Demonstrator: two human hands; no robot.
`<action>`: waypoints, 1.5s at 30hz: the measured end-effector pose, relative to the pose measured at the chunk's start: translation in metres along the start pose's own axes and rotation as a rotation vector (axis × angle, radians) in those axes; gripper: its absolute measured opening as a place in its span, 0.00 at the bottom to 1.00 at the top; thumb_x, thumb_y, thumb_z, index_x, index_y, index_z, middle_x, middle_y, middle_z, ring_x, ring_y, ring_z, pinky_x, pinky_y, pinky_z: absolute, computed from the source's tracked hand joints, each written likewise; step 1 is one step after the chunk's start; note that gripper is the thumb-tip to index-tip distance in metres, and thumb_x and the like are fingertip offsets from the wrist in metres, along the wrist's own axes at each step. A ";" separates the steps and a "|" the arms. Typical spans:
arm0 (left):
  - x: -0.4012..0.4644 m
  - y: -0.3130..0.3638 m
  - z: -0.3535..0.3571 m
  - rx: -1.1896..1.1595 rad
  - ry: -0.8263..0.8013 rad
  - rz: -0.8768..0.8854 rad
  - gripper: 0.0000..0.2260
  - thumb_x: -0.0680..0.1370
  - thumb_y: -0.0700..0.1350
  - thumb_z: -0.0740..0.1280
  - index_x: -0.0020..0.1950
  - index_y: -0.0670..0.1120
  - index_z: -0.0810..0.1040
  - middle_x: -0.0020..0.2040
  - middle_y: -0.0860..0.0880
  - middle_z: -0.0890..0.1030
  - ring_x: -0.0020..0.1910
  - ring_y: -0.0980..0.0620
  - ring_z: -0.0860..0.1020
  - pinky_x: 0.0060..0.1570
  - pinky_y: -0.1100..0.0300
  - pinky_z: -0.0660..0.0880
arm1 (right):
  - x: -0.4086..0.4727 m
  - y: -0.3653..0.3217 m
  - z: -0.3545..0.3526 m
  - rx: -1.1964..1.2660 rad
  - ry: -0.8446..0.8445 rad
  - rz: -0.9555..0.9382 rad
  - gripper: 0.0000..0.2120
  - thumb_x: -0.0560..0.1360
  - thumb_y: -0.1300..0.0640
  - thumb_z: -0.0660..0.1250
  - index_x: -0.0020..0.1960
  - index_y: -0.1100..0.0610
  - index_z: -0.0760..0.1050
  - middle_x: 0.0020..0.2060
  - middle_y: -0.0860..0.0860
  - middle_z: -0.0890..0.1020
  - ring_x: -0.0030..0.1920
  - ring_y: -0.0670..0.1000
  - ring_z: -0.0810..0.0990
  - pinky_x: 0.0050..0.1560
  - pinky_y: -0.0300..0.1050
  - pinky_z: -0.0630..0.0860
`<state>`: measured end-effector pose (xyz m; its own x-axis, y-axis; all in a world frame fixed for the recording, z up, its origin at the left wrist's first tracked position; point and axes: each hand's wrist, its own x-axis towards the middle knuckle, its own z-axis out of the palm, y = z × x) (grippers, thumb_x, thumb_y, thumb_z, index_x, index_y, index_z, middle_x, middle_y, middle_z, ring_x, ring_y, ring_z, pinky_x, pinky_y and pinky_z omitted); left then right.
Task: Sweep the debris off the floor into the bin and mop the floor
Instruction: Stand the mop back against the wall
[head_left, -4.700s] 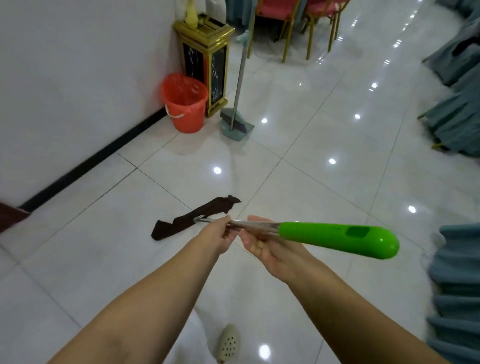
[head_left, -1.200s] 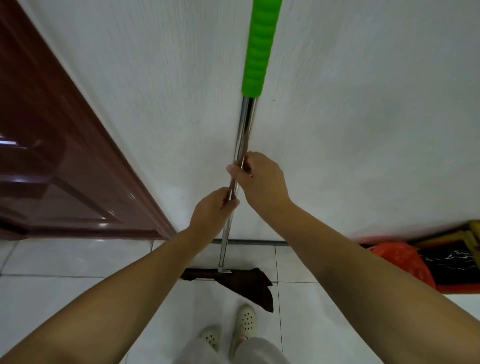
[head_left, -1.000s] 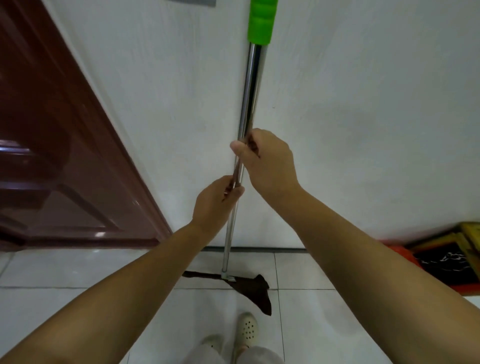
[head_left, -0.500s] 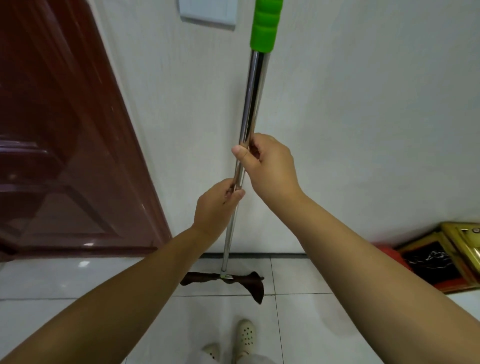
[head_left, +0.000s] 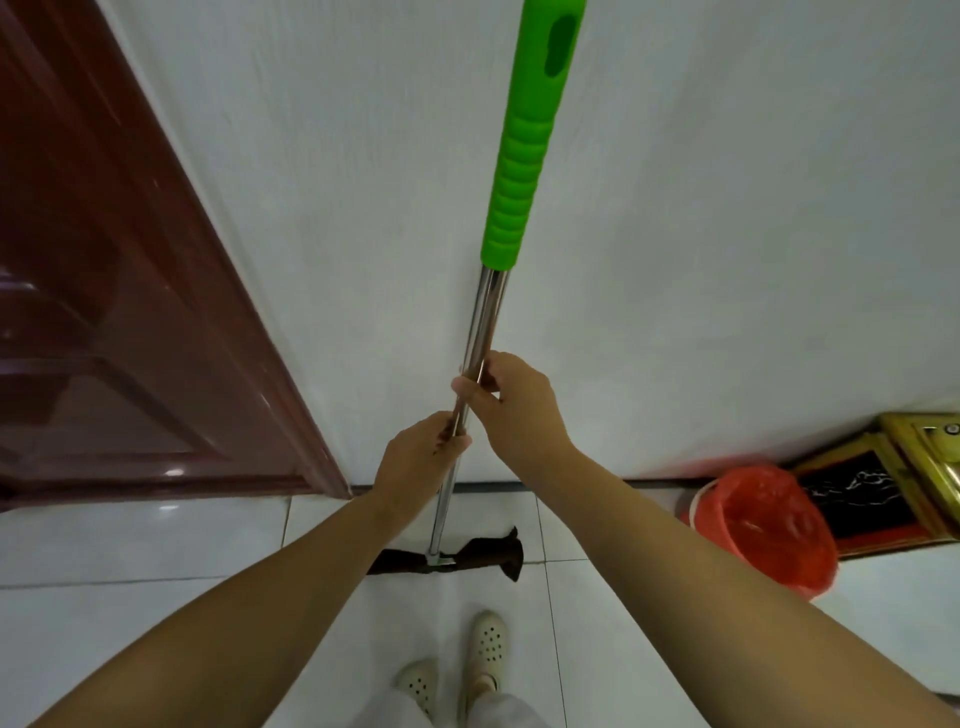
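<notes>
We lose the mop handle (head_left: 524, 135) past the top edge at 12 o'clock. The left forearm (head_left: 291, 587) hides part of the mop cloth (head_left: 488, 553). The cabinet (head_left: 904, 473) is cropped at 3 o'clock.

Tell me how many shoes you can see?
2: the left shoe and the right shoe, side by side on the floor just behind the mop head.
</notes>
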<state>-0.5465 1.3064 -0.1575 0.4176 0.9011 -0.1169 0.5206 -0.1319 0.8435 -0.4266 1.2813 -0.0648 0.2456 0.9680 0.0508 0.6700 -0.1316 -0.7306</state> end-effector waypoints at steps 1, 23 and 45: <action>0.002 -0.001 0.001 0.002 -0.008 -0.016 0.06 0.79 0.48 0.61 0.45 0.48 0.76 0.40 0.49 0.81 0.41 0.50 0.79 0.44 0.61 0.74 | 0.002 0.002 0.001 0.013 -0.009 0.016 0.10 0.77 0.51 0.65 0.49 0.58 0.78 0.43 0.50 0.81 0.44 0.48 0.79 0.45 0.38 0.75; 0.094 -0.025 0.013 0.150 -0.008 -0.203 0.07 0.81 0.48 0.59 0.44 0.49 0.72 0.36 0.54 0.76 0.37 0.55 0.76 0.38 0.66 0.68 | 0.093 0.035 0.027 -0.084 -0.156 0.145 0.12 0.79 0.53 0.61 0.59 0.56 0.77 0.51 0.51 0.81 0.47 0.48 0.78 0.44 0.38 0.71; 0.036 -0.009 0.017 -0.056 -0.202 -0.257 0.12 0.78 0.42 0.65 0.61 0.40 0.75 0.52 0.42 0.78 0.46 0.50 0.76 0.42 0.65 0.71 | -0.015 0.083 -0.021 0.415 -0.037 0.617 0.11 0.77 0.67 0.58 0.53 0.60 0.78 0.37 0.51 0.79 0.35 0.47 0.79 0.33 0.36 0.76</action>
<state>-0.5237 1.3326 -0.1782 0.4200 0.8009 -0.4269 0.5887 0.1175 0.7997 -0.3599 1.2512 -0.1115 0.4634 0.7515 -0.4696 0.0962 -0.5695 -0.8163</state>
